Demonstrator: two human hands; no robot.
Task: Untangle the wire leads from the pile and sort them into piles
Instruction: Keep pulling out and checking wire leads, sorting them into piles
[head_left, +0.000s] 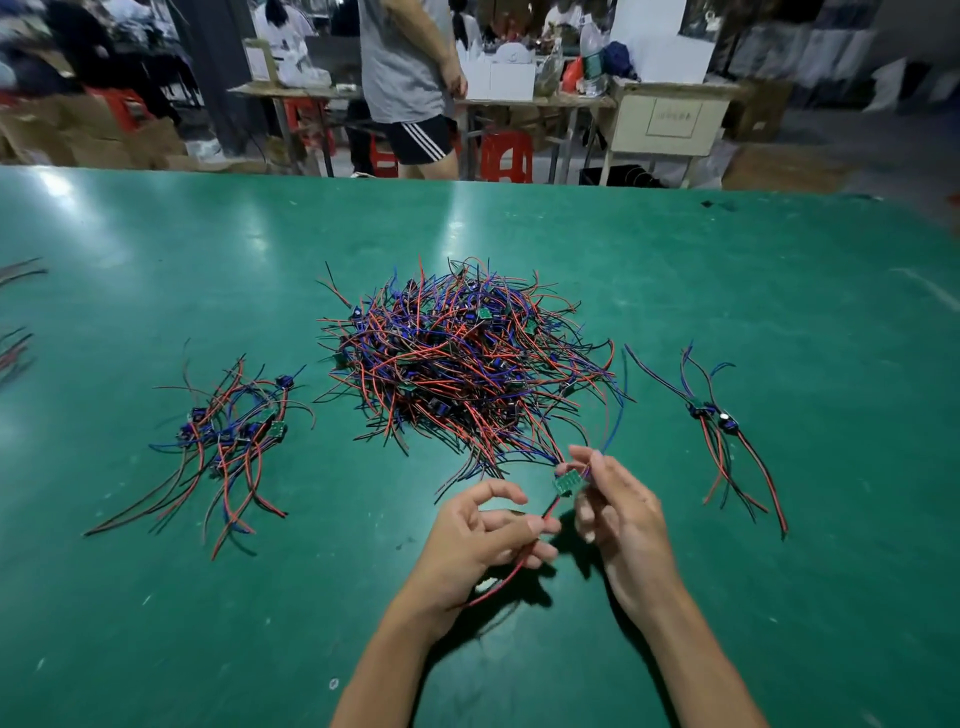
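On the green bench (156, 597) lie one big tangled heap of red, blue and black wire leads (462, 358) and two sorted piles: a left pile (228, 441) and a small right pile (722, 431). The left hand (483, 540) pinches one lead's red wire (519, 564); the right hand (618, 509) pinches its small green circuit board (566, 482), just near the heap's front edge.

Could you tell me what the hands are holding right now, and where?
One wire lead: the right hand pinches its small green board, the left hand its red wire.

green table (156, 597), tangled wire pile (462, 364), sorted piles (228, 436)
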